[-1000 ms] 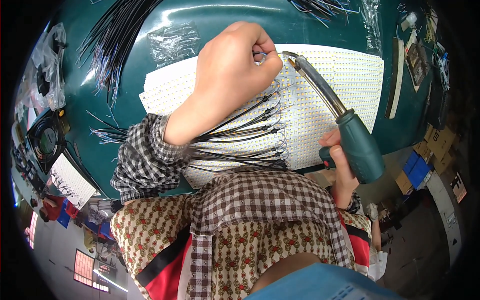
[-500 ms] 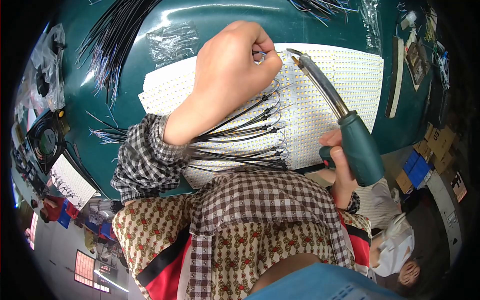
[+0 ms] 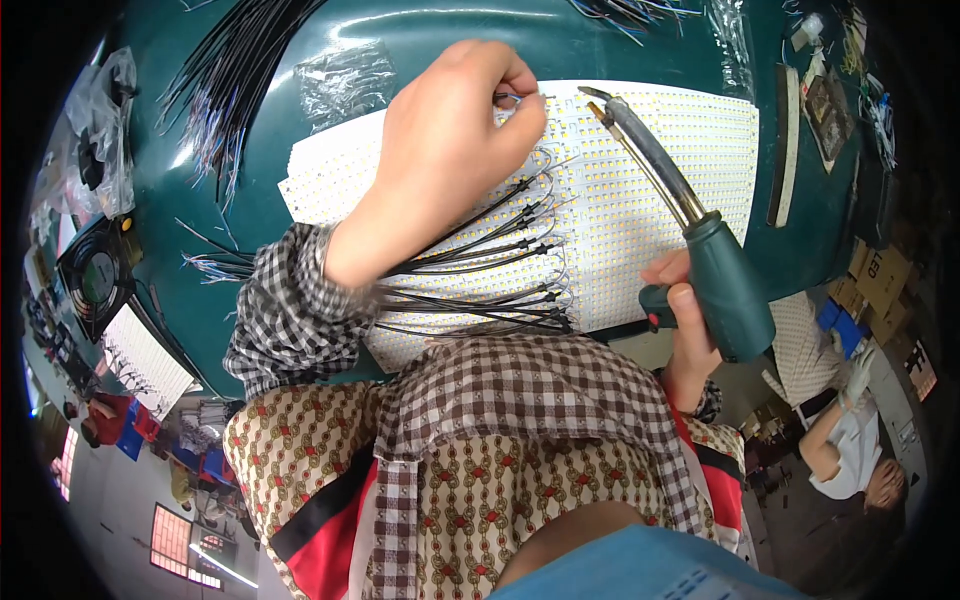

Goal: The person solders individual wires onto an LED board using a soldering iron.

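Left hand (image 3: 450, 160) pinching wire end (image 3: 515, 98) on LED panel (image 3: 640, 200), 12 o'clock. Right hand (image 3: 685, 335) gripping soldering gun (image 3: 690, 250), tip just right of wire. Lower rows wired (image 3: 480, 270); upper rows apparently left.

A crumpled clear plastic bag (image 3: 345, 82) lies on the green table (image 3: 250, 230), just left of the left hand's fingers (image 3: 520, 95). Another clear plastic bag (image 3: 105, 120), holding dark parts, sits far to the left of those fingers at the table's edge, and a narrow clear packet (image 3: 738, 40) lies above and to the right of them. Brown cardboard boxes (image 3: 885, 285) with dark print stand right of the right hand's fingers (image 3: 680, 300), with blue boxes (image 3: 835, 325) just below them.
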A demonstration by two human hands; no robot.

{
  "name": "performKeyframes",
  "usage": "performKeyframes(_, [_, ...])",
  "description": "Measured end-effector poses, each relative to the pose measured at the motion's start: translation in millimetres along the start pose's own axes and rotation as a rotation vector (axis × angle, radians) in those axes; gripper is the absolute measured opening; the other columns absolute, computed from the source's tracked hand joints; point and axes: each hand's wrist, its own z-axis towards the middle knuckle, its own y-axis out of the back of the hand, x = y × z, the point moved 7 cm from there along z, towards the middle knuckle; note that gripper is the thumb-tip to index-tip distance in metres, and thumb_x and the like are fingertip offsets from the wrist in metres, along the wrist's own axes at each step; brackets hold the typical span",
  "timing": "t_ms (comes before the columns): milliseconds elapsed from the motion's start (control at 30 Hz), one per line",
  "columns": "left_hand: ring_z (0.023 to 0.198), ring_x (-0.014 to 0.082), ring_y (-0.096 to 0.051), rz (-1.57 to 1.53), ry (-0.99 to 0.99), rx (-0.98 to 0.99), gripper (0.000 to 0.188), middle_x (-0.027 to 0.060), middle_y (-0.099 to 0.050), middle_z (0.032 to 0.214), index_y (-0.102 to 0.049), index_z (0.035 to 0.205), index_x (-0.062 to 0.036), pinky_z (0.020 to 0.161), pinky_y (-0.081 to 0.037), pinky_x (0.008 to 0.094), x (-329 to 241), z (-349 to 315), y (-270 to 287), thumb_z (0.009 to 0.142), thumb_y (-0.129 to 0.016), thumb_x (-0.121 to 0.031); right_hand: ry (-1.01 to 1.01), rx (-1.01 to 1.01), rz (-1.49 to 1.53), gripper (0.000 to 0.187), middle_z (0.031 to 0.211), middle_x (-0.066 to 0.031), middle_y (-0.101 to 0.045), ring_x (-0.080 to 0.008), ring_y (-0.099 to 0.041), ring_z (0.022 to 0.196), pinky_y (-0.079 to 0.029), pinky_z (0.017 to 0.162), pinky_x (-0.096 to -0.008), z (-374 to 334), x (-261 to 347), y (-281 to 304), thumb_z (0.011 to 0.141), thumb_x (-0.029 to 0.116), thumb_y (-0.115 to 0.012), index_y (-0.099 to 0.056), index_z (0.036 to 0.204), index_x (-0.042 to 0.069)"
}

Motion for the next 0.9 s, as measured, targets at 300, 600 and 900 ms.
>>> performKeyframes(300, [0.075, 0.0345, -0.062, 0.135, -0.184, 0.014, 0.015, 0.0114, -0.062, 0.085, -0.062, 0.092, -0.0049, 0.065, -0.050, 0.0419, -17.0, -23.4, 4.7, 0.082, -0.072, -0.010, 0.056, -0.109, 0.106, 0.028, 0.094, -0.0175, -0.061, -0.0267, -0.063, 0.085, -0.059, 0.072, -0.0391, 3.0, -2.5, 6.2, 0.091, 0.018, -0.062, -0.059, 0.101, -0.008])
performKeyframes(600, [0.077, 0.0358, -0.064, -0.054, -0.037, 0.048, 0.009, 0.0131, -0.064, 0.087, -0.063, 0.092, -0.0039, 0.066, -0.052, 0.0418, -3.1, -15.9, 2.5, 0.085, -0.066, -0.008, -0.023, -0.140, 0.130, 0.035, 0.100, -0.0207, -0.063, -0.0271, -0.065, 0.086, -0.059, 0.072, -0.0377, -3.4, -7.1, 9.4, 0.091, 0.023, -0.065, -0.060, 0.106, -0.008])
performKeyframes(900, [0.072, 0.0264, -0.065, 0.189, -0.271, 0.090, 0.008, 0.0121, -0.064, 0.083, -0.062, 0.094, -0.0034, 0.065, -0.052, 0.0360, -26.4, -7.2, 6.7, 0.089, -0.065, -0.009, -0.025, -0.175, 0.122, 0.039, 0.103, -0.0212, -0.064, -0.0318, -0.068, 0.095, -0.060, 0.071, -0.0367, -1.8, -10.7, 13.4, 0.092, 0.025, -0.066, -0.060, 0.111, -0.009])
